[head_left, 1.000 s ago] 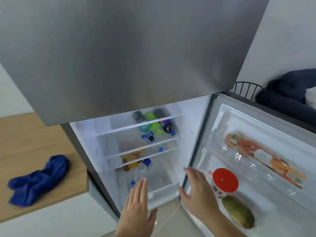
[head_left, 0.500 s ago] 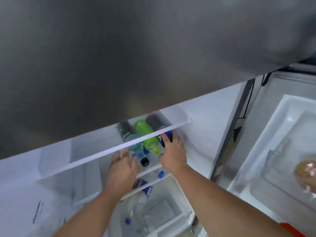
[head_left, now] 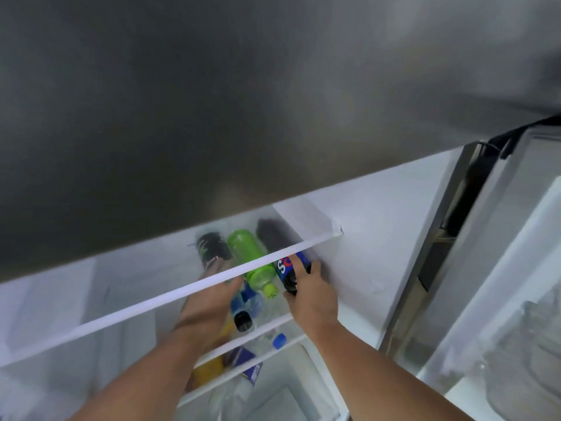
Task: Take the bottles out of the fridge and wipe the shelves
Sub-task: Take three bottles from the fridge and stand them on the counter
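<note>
— Which step is this?

— Taking the bottles out. Both hands are in the fridge point(head_left: 379, 226), under the front edge of the top glass shelf point(head_left: 182, 291). Three bottles lie side by side on the shelf below.

— What has the right hand point(head_left: 312, 294) got?

— Its grip is closed round the neck end of the dark bottle point(head_left: 287, 268), at the right. The green bottle point(head_left: 256, 265) lies just beside it.

— And the left hand point(head_left: 209, 302)?

— It reaches at the black bottle point(head_left: 214, 247); the shelf edge hides the fingers, so I cannot tell its grip.

— Next?

— Probably draw both bottles straight out, keeping low under the edge. More bottles lie lower down; no wiping yet.
</note>
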Available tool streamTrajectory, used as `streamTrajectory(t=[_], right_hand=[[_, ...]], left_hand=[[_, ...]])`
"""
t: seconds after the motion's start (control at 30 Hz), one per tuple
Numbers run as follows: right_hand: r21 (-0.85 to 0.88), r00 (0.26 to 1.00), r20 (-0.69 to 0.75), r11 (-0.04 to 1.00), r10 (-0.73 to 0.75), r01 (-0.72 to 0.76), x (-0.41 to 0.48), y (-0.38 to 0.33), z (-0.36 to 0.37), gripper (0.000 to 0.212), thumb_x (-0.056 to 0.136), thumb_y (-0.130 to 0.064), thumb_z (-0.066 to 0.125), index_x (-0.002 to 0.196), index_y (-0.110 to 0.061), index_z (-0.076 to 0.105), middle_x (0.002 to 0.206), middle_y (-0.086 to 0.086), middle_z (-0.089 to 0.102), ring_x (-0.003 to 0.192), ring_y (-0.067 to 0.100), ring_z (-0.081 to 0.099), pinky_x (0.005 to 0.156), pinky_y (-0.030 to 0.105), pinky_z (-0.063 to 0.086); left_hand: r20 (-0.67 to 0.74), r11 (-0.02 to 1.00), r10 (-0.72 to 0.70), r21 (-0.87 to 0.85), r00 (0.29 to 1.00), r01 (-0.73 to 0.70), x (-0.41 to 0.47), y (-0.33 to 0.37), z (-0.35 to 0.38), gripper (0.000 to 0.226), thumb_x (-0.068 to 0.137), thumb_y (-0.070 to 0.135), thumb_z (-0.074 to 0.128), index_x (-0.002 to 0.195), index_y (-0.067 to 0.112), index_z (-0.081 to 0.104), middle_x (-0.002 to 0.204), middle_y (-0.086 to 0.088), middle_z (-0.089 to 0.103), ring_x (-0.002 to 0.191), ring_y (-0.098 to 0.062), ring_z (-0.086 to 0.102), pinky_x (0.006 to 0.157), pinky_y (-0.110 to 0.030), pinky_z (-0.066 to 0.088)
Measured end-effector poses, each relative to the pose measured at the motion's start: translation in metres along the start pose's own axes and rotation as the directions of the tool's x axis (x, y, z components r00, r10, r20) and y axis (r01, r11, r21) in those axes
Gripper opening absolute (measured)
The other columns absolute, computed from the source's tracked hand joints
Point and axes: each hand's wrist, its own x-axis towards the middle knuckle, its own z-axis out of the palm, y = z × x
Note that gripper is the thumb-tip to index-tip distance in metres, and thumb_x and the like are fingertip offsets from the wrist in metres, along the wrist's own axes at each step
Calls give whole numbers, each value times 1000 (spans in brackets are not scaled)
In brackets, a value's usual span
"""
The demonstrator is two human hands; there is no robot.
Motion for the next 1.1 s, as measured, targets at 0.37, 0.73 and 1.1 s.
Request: streamTrajectory(t=[0.37,0.73,1.1], right_hand=[[622,944,153,714,294,-323,-114,-6,-56,75,69,-46,76,135,-47,39,105,-2,61,81,16,67,70,27,54],[782,820,442,291,365,-551,-318,-48,-204,49,80,-17,78,123,-32,58,57,14,63,24,16,37,34,15,31],[762,861,509,458,14,-458,-461,-157,-363,47,78,-15,77,113,-45,66,93,8,72,34,13,44,32,18,35]], left_hand=[[-40,997,42,-63,998,-44,-92,52,-32,52,75,20,78,122,26,60,151,-24,36,148,-47,23,111,-63,37],[-25,714,-268,-676,963,181,-322,108,-167,75,69,-14,54,123,38,56,158,12,20,144,-19,36,110,-30,42],[-239,531,-594,-833,768,151,-546,110,-362,36,87,19,71,101,51,60,123,33,44,111,11,52,81,-2,39]])
